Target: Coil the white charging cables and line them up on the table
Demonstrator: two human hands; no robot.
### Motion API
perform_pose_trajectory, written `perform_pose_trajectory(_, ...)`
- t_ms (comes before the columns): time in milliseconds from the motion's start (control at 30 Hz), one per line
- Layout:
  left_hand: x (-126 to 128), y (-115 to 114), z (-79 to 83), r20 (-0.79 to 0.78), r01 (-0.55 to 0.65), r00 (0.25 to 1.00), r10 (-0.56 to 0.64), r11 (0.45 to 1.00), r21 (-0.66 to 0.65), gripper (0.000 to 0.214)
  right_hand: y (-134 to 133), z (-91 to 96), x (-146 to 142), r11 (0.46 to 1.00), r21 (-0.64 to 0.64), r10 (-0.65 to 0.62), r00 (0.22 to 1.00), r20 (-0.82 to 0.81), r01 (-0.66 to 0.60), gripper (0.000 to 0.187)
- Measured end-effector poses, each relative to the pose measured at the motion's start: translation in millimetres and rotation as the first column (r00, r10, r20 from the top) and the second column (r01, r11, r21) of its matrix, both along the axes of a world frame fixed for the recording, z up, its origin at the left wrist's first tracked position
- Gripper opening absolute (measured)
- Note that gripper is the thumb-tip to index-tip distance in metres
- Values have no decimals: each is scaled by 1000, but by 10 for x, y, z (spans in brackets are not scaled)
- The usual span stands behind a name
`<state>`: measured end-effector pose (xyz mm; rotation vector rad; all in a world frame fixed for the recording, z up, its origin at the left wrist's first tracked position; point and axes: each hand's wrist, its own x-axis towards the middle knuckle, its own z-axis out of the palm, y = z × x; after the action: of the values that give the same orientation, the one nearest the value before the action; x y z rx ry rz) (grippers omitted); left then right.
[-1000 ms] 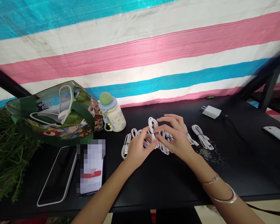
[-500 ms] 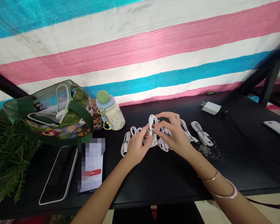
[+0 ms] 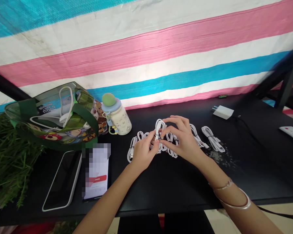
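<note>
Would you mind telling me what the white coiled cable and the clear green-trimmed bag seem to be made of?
The white coiled cable looks like smooth, satin rubbery plastic, judging by its soft bends. The clear green-trimmed tote bag seems glossy transparent vinyl, since it shines and shows its contents; its trim could be fabric.

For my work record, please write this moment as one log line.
left hand: holds white USB cable coil | right hand: holds same coil

The head-worn camera looks forward and down over a black table (image 3: 175, 191).
</note>
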<state>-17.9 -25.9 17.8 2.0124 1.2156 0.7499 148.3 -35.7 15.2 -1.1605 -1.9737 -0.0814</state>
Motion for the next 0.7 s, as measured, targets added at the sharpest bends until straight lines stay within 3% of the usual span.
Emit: perform_pose_trajectory(700,4,5,13,113,-13,993,17,999,-40,39,-43,66,-14,1000,-20,-7,1000,-16,7,13)
